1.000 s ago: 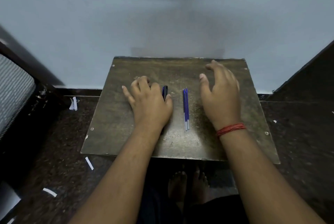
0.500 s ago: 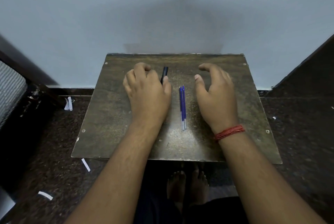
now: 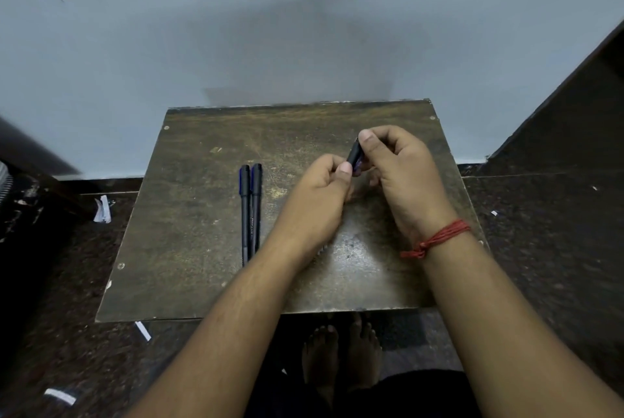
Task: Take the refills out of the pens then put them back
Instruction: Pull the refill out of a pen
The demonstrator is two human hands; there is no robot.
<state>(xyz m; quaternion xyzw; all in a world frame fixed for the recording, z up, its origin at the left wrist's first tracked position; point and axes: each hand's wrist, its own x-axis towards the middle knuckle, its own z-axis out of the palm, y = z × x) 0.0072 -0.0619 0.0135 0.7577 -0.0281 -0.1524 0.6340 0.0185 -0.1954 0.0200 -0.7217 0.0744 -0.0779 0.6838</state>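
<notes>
Between curled fingers (image 3: 398, 144), a half-hidden pen (image 3: 354, 155)

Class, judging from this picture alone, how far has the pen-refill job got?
Done: unclear; two dark pens lie side by side on the worn brown table. In hand: left hand and right hand grip a third dark pen. Left: cannot tell; no loose refills show.

two black pens (image 3: 250, 211) lie side by side, a third (image 3: 354, 155) held.
</notes>
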